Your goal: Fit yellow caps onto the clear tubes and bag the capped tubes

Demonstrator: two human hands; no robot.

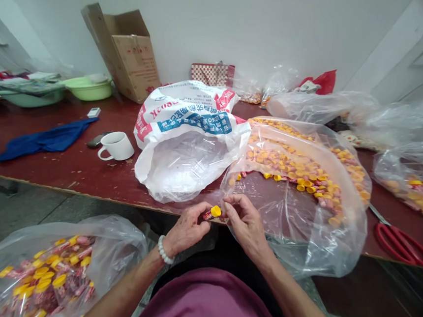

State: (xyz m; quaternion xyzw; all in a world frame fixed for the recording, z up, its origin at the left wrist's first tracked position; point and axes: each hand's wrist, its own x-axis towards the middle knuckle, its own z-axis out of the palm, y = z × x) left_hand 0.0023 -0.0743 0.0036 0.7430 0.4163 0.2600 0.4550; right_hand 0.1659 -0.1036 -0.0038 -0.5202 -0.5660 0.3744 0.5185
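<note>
My left hand (pixel 188 228), with a pale bead bracelet (pixel 164 250) at the wrist, grips a small red-labelled tube with a yellow cap (pixel 215 211) just off the table's front edge. Close beside the cap, my right hand (pixel 245 223) has its thumb and fingers pinched together; what they hold, if anything, is too small to make out. To the right lies a clear plastic bag (pixel 325 247) with many similar yellow-capped pieces (pixel 304 185) in it. Directly ahead, a white printed sack (pixel 192 106) lies with its mouth towards me, its clear lining showing.
Another clear bag of yellow-capped tubes (pixel 46 276) stands low at my left. Red-handled scissors (pixel 400 243) lie at the right table edge. A white mug (pixel 117 146), blue cloth (pixel 49 139), cardboard box (pixel 136 61) and green basin (pixel 89 89) occupy the left side.
</note>
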